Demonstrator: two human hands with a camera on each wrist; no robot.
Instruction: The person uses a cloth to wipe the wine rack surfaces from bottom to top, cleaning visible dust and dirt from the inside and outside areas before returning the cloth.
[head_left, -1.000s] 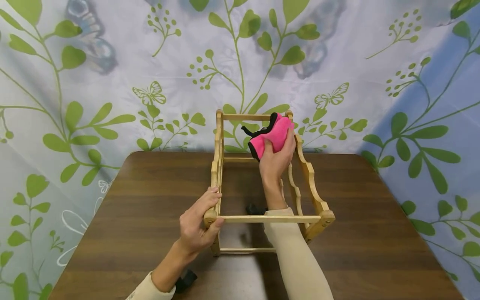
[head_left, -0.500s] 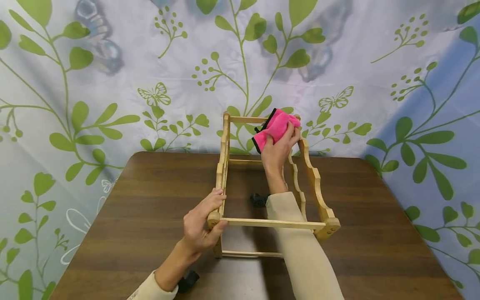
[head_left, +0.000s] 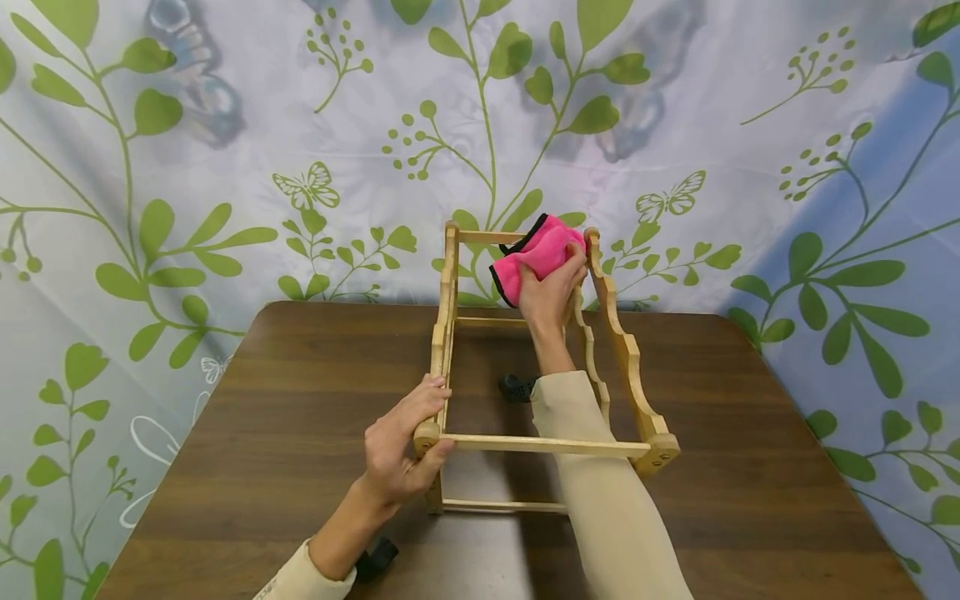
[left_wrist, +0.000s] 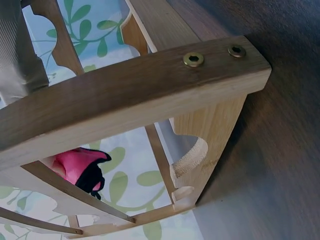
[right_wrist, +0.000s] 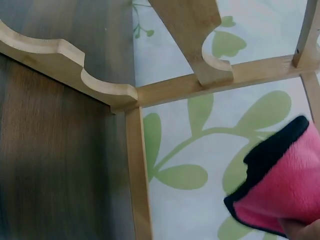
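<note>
A light wooden rack (head_left: 630,367) with scalloped side rails and thin crossbars stands on the brown table. The left hand (head_left: 401,446) grips its near left corner, thumb in front and fingers along the side rail. Reaching through the frame, the right hand (head_left: 551,292) holds a pink cloth (head_left: 543,254) with black edging at the far right post. In the right wrist view the folded cloth (right_wrist: 287,180) shows at lower right, with only a bit of the thumb below it. The left wrist view shows the rack's bolted end (left_wrist: 215,60) up close; the left hand is out of that view.
The wooden table (head_left: 300,367) extends around the rack on all sides. A leaf-patterned fabric backdrop (head_left: 360,100) hangs right behind the table's far edge. Black wrist-worn devices show at the left wrist (head_left: 375,560) and beside the right cuff (head_left: 516,387).
The right hand with the pink cloth rubs back and forth around the far right post, now slightly left of where it was half a second ago. The left hand keeps its grip.
</note>
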